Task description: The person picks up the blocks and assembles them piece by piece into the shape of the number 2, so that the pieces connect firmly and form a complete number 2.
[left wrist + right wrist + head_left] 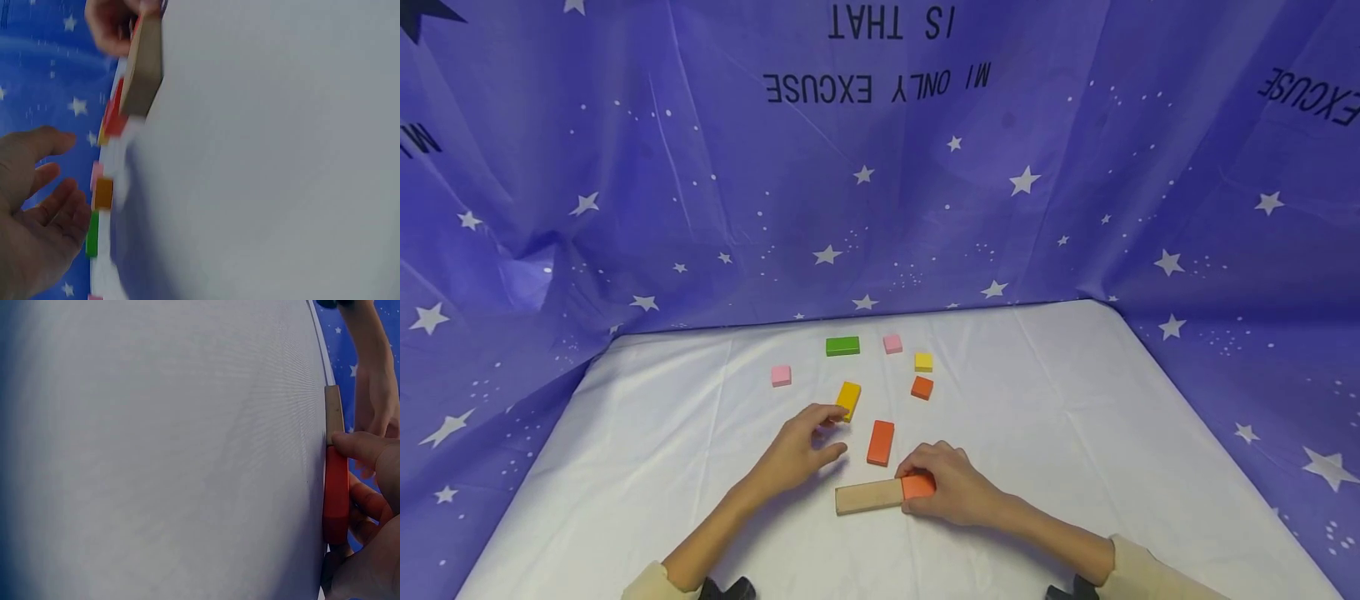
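Right hand [955,490]: thumb and fingers pinch the orange-red block [917,485], end against the plain wooden block [868,497] on the white tabletop [1037,417].
Row: joining blocks end to end seems the step in hand.
Red block [881,442]: loose, between the hands.
Left hand [797,444]: fingers spread at the yellow block [849,397]; contact unclear.
Next move: likely calls for a left-hand pinch, row held steady.
Beyond: small red, yellow and pink blocks [892,344], green block [842,346].

- Here's your orange block [919,486], gripped in your right hand [953,487]!
- Plain wooden block [868,497], lying end to end with it.
- Yellow block [848,396], flat, slanted, by your left hand [801,443]!
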A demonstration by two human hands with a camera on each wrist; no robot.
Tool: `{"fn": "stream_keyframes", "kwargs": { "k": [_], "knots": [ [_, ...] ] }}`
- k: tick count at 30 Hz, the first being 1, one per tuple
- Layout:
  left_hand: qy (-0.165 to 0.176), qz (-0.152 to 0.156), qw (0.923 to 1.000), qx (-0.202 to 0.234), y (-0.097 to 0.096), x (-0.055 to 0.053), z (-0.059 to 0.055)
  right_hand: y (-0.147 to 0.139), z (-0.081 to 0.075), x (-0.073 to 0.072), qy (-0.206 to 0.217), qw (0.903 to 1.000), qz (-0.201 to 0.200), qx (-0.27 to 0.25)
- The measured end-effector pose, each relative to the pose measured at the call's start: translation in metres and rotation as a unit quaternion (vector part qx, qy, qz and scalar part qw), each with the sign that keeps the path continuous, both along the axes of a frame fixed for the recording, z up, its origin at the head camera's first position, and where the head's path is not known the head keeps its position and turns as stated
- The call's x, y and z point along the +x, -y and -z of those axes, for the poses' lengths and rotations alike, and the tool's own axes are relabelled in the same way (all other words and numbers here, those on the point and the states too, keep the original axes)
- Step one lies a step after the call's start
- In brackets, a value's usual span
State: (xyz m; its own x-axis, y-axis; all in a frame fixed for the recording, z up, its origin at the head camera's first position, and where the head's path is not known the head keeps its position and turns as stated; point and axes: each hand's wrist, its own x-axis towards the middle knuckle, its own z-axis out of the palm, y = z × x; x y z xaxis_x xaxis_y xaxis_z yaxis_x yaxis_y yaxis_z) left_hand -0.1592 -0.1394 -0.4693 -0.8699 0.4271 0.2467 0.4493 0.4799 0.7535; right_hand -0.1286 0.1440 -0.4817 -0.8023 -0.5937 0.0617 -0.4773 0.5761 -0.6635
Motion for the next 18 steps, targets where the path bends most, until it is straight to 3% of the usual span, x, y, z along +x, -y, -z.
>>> {"fn": "stream_keyframes", "kwargs": {
  "k": [5,12,18],
  "knots": [
    [0.031,-0.024,0.9992,-0.007,0.009,-0.028,0.004,-0.001,0.001,-0.001,0.009,0.9999,0.002,0.006],
    [0.076,0.017,0.9966,-0.025,0.016,-0.058,0.006,0.000,0.000,0.000,0.010,0.9999,0.001,0.004],
    [0.135,0.080,0.9870,-0.034,0.017,-0.075,0.003,0.000,-0.003,0.000,0.009,1.0000,0.002,0.001]
  ]
}}
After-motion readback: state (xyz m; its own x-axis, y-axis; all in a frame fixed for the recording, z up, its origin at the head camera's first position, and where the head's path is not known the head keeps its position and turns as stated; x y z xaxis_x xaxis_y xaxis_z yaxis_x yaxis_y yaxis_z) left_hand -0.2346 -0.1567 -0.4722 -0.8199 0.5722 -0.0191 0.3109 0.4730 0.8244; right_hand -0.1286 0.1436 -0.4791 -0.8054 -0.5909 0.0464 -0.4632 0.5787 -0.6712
